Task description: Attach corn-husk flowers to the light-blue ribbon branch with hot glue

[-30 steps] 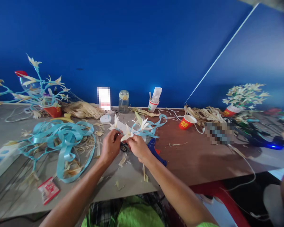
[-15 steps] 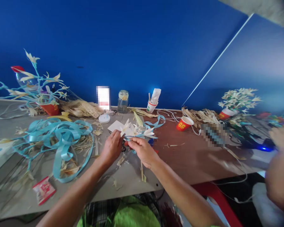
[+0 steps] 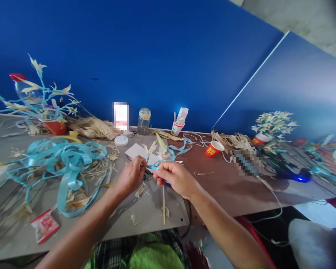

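My left hand [image 3: 133, 173] is closed, pinching the blue-wrapped stem of a pale husk flower [image 3: 150, 148] near the table's middle. Just beside it, my right hand [image 3: 175, 177] pinches a blue ribbon [image 3: 154, 167] that stretches across the short gap between the hands. The fingertips partly hide where ribbon and stem meet. More husk petals [image 3: 162, 154] stand right behind my right fingers. Under the hands, dark scissors [image 3: 145, 176] lie mostly covered. A thin stick [image 3: 164, 207] points toward the table's front edge below my right hand.
A heap of blue ribbon [image 3: 72, 160] and a red packet [image 3: 45, 226] lie left. Behind are a glass jar [image 3: 143, 123], a white round lid [image 3: 121, 141] and a red paper cup [image 3: 214, 149]. Husk flowers [image 3: 276, 125] stand in a cup at right, near another person.
My right hand has turned and shifted slightly, with its fingers curled more tightly on the ribbon. The view has swung a little right. The other person's hand at right has moved back.
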Demonstrator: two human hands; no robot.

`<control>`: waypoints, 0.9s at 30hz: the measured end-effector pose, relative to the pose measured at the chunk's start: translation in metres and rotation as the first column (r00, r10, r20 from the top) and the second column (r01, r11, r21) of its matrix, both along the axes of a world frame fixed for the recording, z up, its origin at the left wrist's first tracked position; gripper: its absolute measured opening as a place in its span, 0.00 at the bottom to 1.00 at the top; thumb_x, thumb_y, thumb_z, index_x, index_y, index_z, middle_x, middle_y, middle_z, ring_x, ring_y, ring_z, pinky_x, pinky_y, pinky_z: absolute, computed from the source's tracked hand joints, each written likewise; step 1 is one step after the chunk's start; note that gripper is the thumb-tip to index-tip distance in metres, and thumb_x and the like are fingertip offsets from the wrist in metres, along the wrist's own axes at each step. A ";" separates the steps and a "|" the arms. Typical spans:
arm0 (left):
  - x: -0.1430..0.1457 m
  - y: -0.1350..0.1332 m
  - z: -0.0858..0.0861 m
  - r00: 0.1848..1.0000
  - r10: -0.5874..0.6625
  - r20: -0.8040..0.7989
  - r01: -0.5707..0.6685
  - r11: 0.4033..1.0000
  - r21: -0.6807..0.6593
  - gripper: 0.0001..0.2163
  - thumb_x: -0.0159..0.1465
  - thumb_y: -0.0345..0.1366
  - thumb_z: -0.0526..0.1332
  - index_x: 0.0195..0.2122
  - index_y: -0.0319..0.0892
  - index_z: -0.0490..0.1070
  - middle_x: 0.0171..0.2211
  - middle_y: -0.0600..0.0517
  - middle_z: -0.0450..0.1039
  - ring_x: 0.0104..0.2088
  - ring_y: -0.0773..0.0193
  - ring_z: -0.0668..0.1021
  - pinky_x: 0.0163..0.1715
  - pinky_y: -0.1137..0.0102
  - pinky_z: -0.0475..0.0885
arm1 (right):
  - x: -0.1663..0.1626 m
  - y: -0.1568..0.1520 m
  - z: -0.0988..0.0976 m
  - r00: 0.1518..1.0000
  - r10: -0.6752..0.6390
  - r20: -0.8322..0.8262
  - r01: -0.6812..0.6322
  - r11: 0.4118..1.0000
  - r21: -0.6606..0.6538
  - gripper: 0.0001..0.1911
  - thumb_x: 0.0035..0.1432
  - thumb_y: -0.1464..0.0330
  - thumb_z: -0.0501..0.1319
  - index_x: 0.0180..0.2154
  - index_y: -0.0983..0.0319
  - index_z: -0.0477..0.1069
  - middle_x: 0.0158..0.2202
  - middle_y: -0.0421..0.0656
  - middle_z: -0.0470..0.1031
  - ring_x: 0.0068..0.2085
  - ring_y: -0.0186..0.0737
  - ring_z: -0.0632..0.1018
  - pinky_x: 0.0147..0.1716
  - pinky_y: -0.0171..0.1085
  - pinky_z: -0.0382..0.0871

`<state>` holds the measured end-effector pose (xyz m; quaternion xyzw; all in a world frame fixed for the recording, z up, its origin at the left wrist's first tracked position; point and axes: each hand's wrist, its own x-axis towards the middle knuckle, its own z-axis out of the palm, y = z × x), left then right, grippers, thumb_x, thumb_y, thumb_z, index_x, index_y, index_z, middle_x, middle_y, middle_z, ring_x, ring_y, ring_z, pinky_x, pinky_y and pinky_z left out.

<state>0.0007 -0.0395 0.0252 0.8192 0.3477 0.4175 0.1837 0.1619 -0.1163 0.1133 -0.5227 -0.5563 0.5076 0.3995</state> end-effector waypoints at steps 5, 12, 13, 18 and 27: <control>0.002 -0.001 0.003 0.983 0.138 0.122 -0.119 0.982 -0.145 0.04 0.60 0.34 0.55 0.36 0.44 0.61 0.30 0.52 0.70 0.27 0.65 0.72 0.30 0.71 0.65 | 0.012 -0.015 0.003 0.967 0.214 0.136 -0.188 0.965 -0.182 0.16 0.56 0.58 0.55 0.27 0.63 0.71 0.12 0.36 0.65 0.16 0.29 0.65 0.19 0.30 0.57; 0.002 -0.001 0.002 0.982 0.143 0.124 -0.127 0.984 -0.124 0.03 0.60 0.34 0.55 0.35 0.44 0.63 0.29 0.52 0.71 0.26 0.65 0.72 0.29 0.71 0.65 | 0.015 -0.006 0.000 0.983 0.147 0.109 -0.142 0.988 -0.054 0.14 0.51 0.58 0.61 0.27 0.63 0.72 0.17 0.34 0.60 0.20 0.28 0.59 0.19 0.30 0.51; 0.002 0.000 0.002 0.987 0.130 0.096 -0.123 0.989 -0.082 0.03 0.60 0.33 0.55 0.35 0.44 0.63 0.29 0.52 0.71 0.26 0.65 0.72 0.30 0.71 0.65 | 0.015 -0.003 0.003 0.980 0.144 0.136 -0.143 0.990 -0.012 0.12 0.51 0.60 0.61 0.27 0.63 0.72 0.18 0.35 0.61 0.21 0.28 0.60 0.20 0.30 0.52; -0.003 0.004 0.000 0.987 0.055 -0.151 -0.038 0.992 0.118 0.05 0.61 0.29 0.52 0.34 0.43 0.66 0.27 0.49 0.71 0.27 0.61 0.73 0.31 0.69 0.64 | 0.028 0.009 0.018 0.834 0.145 0.533 -0.224 0.971 0.087 0.06 0.49 0.68 0.63 0.22 0.62 0.73 0.19 0.36 0.66 0.22 0.30 0.64 0.22 0.31 0.52; -0.005 0.004 0.013 0.855 0.107 -0.508 0.031 0.966 0.256 0.08 0.63 0.27 0.49 0.39 0.40 0.65 0.28 0.47 0.71 0.31 0.57 0.74 0.32 0.66 0.65 | 0.047 0.034 0.045 0.231 -0.049 0.972 -0.212 0.972 0.100 0.07 0.51 0.71 0.58 0.25 0.60 0.74 0.25 0.42 0.75 0.26 0.35 0.71 0.22 0.34 0.50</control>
